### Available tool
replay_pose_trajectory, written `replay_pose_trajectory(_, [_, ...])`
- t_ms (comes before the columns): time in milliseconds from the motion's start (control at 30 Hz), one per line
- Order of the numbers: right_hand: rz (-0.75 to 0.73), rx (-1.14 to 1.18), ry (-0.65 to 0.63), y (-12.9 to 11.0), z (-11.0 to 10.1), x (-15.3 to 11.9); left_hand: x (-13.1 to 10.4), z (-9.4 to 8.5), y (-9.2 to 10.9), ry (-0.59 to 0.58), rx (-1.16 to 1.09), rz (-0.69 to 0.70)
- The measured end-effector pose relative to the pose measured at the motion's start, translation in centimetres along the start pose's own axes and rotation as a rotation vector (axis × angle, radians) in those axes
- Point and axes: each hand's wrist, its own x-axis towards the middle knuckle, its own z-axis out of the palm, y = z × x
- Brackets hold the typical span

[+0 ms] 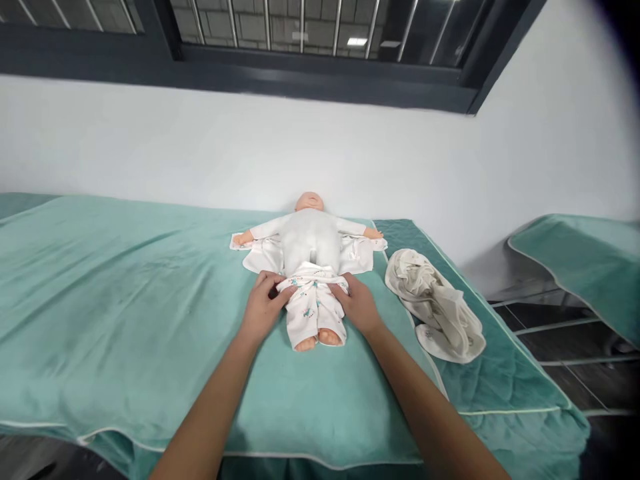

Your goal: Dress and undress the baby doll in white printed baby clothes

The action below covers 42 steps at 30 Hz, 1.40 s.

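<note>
A baby doll (310, 233) lies on its back with its arms spread and its head by the wall. White patterned trousers (310, 310) cover its legs, and both feet stick out at the cuffs. My left hand (265, 300) pinches the waistband at the left side of the doll's hips. On the right side, my right hand (356, 300) grips the same waistband. A white garment (357, 255) lies spread open beneath the doll's torso and arms.
The doll rests on a green cloth (150, 300) over a bed. Crumpled off-white clothes (435, 307) lie to the right, near the bed's edge. Behind are a white wall and a barred window. Another green-covered surface (590, 260) stands at the far right.
</note>
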Motion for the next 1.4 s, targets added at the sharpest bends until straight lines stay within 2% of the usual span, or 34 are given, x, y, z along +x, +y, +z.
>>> replay_pose_trajectory(133, [0.036, 0.079, -0.026, -0.5, -0.3, -0.3, -1.5, -0.7, 0.9, -0.095, 0.023, 0.002])
replay_pose_trajectory(267, [0.037, 0.124, -0.102, -1.3, -1.1, -0.9, -4.4, -2.3, 1.5, -0.268, 0.076, 0.023])
replay_pose_trajectory(367, [0.023, 0.153, -0.182, -2.2, -2.4, -1.7, -6.4, -3.1, 1.4, -0.329, 0.103, 0.029])
replay_pose_trajectory(433, [0.02, 0.191, -0.305, -3.0, -3.6, -2.4, -7.4, -3.1, 1.2, -0.331, 0.127, 0.049])
replay_pose_trajectory(533, [0.066, 0.189, -0.582, -4.3, -5.2, -3.8, -8.5, -2.5, 1.2, -0.261, 0.19, 0.079])
replay_pose_trajectory(567, [0.076, 0.147, -0.633, -4.8, -5.6, -4.2, -8.6, -2.3, 1.3, -0.233, 0.215, 0.089])
replay_pose_trajectory(667, [0.023, -0.043, -0.603, -6.2, -6.1, -4.8, -8.5, -2.2, 2.1, -0.176, 0.283, 0.134])
replay_pose_trajectory(733, [-0.03, -0.152, -0.567, -7.0, -6.3, -4.7, -8.0, -2.5, 2.7, -0.18, 0.317, 0.176])
replay_pose_trajectory(867, [-0.096, -0.261, -0.572, -7.8, -6.7, -3.6, -6.8, -3.8, 4.3, -0.261, 0.382, 0.219])
replay_pose_trajectory(1033, [-0.037, -0.25, -0.548, -8.3, -7.8, -3.0, -6.7, -5.2, 6.1, -0.366, 0.381, 0.114])
replay_pose_trajectory(1100, [-0.044, -0.198, -0.604, -8.7, -8.8, -2.9, -7.0, -5.9, 7.0, -0.449, 0.295, 0.035])
replay_pose_trajectory(1233, [-0.055, -0.046, -0.816, -10.3, -11.6, -2.8, -7.3, -7.7, 9.6, -0.633, 0.151, -0.054])
replay_pose_trajectory(1400, [0.006, -0.07, -1.004, -13.4, -14.8, -3.0, -7.1, -10.5, 14.1, -0.804, 0.07, -0.174])
